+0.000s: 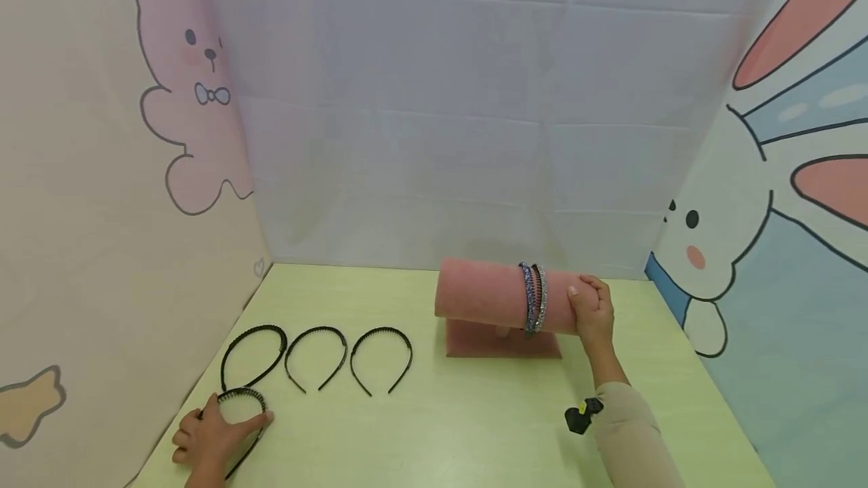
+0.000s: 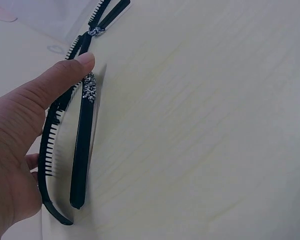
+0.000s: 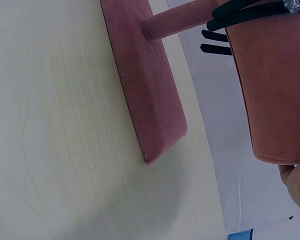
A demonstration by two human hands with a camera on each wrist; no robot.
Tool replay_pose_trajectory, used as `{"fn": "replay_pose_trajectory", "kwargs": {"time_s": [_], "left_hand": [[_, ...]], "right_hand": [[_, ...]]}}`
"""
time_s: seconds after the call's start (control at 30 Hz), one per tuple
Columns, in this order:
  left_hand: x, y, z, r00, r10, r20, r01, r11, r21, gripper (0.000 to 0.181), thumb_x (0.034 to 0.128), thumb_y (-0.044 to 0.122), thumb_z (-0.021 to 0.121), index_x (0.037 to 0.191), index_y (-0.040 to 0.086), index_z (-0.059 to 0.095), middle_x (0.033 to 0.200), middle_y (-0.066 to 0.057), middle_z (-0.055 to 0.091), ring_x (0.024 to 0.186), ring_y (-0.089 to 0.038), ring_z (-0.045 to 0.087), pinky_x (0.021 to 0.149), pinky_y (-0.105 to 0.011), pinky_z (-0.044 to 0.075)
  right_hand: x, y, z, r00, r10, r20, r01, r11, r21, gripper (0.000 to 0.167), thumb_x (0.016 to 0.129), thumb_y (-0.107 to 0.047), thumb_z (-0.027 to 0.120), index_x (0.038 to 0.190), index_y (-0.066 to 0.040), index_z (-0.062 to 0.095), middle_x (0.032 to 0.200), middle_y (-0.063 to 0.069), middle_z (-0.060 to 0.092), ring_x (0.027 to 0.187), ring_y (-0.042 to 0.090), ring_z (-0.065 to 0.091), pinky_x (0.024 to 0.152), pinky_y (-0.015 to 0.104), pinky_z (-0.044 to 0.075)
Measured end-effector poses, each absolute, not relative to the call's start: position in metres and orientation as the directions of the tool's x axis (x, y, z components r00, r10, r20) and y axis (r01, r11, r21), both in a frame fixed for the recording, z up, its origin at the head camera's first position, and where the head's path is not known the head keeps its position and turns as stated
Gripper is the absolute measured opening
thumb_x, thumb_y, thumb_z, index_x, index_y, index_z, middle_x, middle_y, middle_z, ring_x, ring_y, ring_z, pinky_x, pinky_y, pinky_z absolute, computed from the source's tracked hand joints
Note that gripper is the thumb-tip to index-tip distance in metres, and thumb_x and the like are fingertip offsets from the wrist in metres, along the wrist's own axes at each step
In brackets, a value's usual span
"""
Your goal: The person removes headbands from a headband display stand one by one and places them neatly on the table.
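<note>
At the front left, my left hand (image 1: pixel 212 431) grips a black toothed headband (image 1: pixel 261 400), its thumb on one arm and its fingers at the other side. In the left wrist view, speckled glitter shows on a dark headband arm (image 2: pixel 81 160) just below the thumb. My right hand (image 1: pixel 593 315) holds the right end of a padded pink roll (image 1: pixel 481 292), thumb on the front. The roll sits on a post above a flat pink base (image 1: pixel 502 345). Around it hang a blue glitter headband (image 1: pixel 529 296), a silver one (image 1: pixel 542 300) and a black toothed one between them.
Three more black headbands lie in a row on the pale table (image 1: pixel 475 428): a left one (image 1: pixel 254 328) touching or nearly touching the held one, a middle one (image 1: pixel 317 328) and a right one (image 1: pixel 382 329). A white cloth wall (image 1: pixel 420 134) stands behind; printed walls flank both sides.
</note>
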State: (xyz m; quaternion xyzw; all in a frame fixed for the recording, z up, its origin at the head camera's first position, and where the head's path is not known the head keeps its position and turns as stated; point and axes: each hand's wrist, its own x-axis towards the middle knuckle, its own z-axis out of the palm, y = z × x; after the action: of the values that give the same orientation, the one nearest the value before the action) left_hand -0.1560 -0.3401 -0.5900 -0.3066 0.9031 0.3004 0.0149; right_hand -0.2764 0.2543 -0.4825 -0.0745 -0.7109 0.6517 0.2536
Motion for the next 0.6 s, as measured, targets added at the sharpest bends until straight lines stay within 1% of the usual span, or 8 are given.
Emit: {"fn": "replay_pose_trajectory", "kwargs": {"time_s": [0.1,0.27,0.37,0.6], "left_hand": [[-0.155,-0.340,-0.590,-0.817,-0.539,-0.205,-0.554,0.635,0.539,0.136,0.0504,0.070,0.076,0.145,-0.002,0.008,0.124,-0.044,0.006,0.111,-0.063,0.004,0.081,-0.071,0.012],[-0.152,-0.337,-0.588,-0.826,-0.538,-0.167,-0.527,0.634,0.566,0.133,0.0516,0.065,0.078,0.145,-0.001,0.010,0.135,-0.043,-0.001,0.117,-0.063,0.000,0.082,-0.071,0.011],[-0.147,-0.336,-0.583,-0.822,-0.553,-0.131,-0.513,0.621,0.593,0.129,0.0543,0.063,0.079,0.145,-0.001,0.013,0.138,-0.041,-0.002,0.120,-0.062,-0.004,0.083,-0.073,0.009],[-0.142,-0.332,-0.569,-0.828,-0.559,-0.043,-0.451,0.618,0.644,0.122,0.0582,0.060,0.079,0.144,-0.001,0.019,0.143,-0.037,0.001,0.124,-0.060,-0.004,0.083,-0.075,0.009]], "right_hand": [[-0.282,0.258,-0.491,-0.866,0.431,0.252,-0.221,0.122,-0.968,0.039,0.088,-0.018,0.064,0.121,-0.003,0.050,0.113,-0.012,0.050,0.105,0.011,0.042,0.084,0.025,0.034],[-0.295,0.267,-0.510,-0.860,0.441,0.256,-0.225,0.121,-0.967,0.040,0.088,-0.019,0.065,0.123,-0.008,0.051,0.117,-0.010,0.051,0.106,0.011,0.043,0.083,0.025,0.034],[-0.295,0.267,-0.512,-0.858,0.441,0.263,-0.231,0.126,-0.965,0.039,0.088,-0.018,0.064,0.122,-0.007,0.051,0.117,-0.009,0.051,0.106,0.012,0.043,0.084,0.025,0.034],[-0.294,0.267,-0.510,-0.862,0.452,0.231,-0.181,0.152,-0.972,0.039,0.087,-0.026,0.065,0.121,-0.012,0.051,0.119,-0.007,0.050,0.106,0.013,0.043,0.083,0.029,0.035]]}}
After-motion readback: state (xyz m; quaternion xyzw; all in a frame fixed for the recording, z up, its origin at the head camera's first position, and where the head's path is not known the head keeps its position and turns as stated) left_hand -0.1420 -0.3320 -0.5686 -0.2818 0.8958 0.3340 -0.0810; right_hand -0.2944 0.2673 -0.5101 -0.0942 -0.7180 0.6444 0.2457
